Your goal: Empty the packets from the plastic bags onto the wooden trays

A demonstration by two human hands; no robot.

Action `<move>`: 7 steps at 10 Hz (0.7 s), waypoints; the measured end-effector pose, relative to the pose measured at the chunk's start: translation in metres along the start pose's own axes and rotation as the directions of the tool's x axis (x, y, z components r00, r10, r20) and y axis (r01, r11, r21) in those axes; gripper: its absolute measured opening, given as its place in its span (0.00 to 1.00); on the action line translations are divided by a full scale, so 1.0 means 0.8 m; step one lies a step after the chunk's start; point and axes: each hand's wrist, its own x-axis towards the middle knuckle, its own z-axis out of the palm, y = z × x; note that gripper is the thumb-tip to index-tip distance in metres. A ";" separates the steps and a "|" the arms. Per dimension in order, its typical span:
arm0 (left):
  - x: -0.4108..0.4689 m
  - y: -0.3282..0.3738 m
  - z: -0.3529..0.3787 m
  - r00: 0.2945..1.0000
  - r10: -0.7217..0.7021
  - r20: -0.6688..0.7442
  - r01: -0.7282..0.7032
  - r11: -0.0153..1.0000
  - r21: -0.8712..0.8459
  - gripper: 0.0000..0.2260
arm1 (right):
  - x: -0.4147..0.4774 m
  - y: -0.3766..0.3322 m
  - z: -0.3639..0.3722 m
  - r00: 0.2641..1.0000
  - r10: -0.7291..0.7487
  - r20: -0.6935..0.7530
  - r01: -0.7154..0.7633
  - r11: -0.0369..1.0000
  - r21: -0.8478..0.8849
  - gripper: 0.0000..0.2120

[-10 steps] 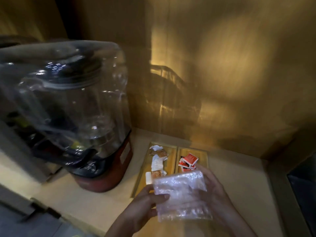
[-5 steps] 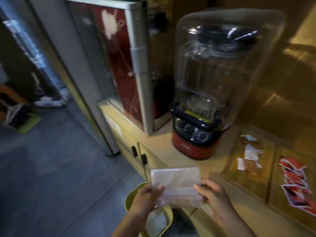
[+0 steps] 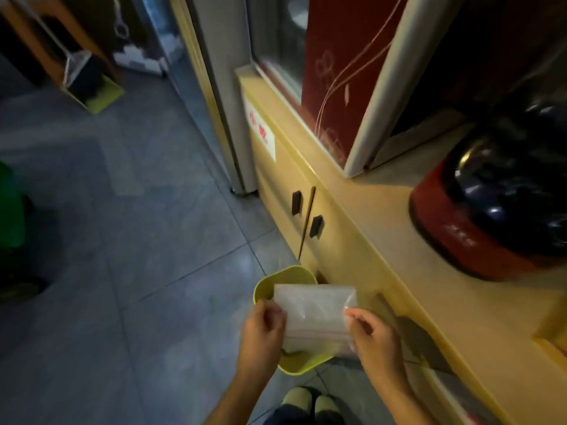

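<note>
A clear plastic bag (image 3: 316, 315), flat and seemingly empty, hangs between my two hands. My left hand (image 3: 262, 331) pinches its left edge and my right hand (image 3: 372, 338) pinches its right edge. The bag is held directly above a yellow-green waste bin (image 3: 270, 282) standing on the floor by the cabinet. A corner of a wooden tray (image 3: 552, 332) shows at the right edge of the counter; no packets are visible now.
A cream counter (image 3: 429, 271) with cabinet doors (image 3: 294, 194) runs along the right. A red-based blender (image 3: 491, 216) stands on it, beside a red-fronted appliance (image 3: 337, 72). Grey tiled floor (image 3: 122, 240) spreads to the left. My shoes (image 3: 310, 400) show below.
My view has swung left and down, away from the trays. Both hands carried the bag from over the counter to above the floor bin, still gripping its two edges.
</note>
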 end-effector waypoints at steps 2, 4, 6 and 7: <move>0.071 -0.092 0.051 0.995 0.088 0.043 -0.095 0.975 0.199 0.09 | 0.084 0.087 0.066 0.998 -0.004 0.061 0.013 0.991 -0.134 0.10; 0.122 -0.230 0.096 0.897 -0.194 0.398 -0.229 0.567 0.791 0.27 | 0.131 0.180 0.134 0.890 0.139 0.433 0.243 0.660 -0.711 0.25; 0.109 -0.263 0.093 0.749 -0.465 0.473 -0.248 0.464 0.850 0.15 | 0.125 0.214 0.141 0.677 0.492 0.547 0.203 0.590 -0.782 0.20; 0.104 -0.225 0.086 0.827 -0.336 0.451 -0.219 0.546 0.809 0.16 | 0.124 0.183 0.132 0.786 0.328 0.525 0.251 0.606 -0.755 0.20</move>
